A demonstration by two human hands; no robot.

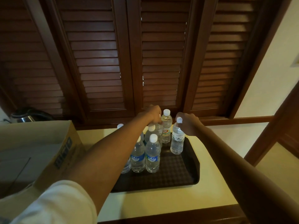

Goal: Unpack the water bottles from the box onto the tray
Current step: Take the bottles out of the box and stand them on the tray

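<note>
A dark brown tray point(178, 173) lies on the cream counter with several clear water bottles standing on its far left part. My left hand point(152, 114) reaches over them and grips the top of a bottle point(159, 133) at the back, its cap hidden under my fingers. My right hand point(189, 124) holds the neck of another bottle point(177, 140) standing at the tray's far right. A bottle with an orange-marked label point(166, 126) stands between my hands. Two blue-labelled bottles point(152, 156) stand in front. The open cardboard box point(48, 147) sits to the left.
Dark wooden louvred shutters point(145, 62) rise directly behind the counter point(161, 201). A black and steel kettle point(25, 117) stands behind the box at the far left. The counter's wooden front edge point(178, 215) runs along the bottom, and a wooden frame stands at the right.
</note>
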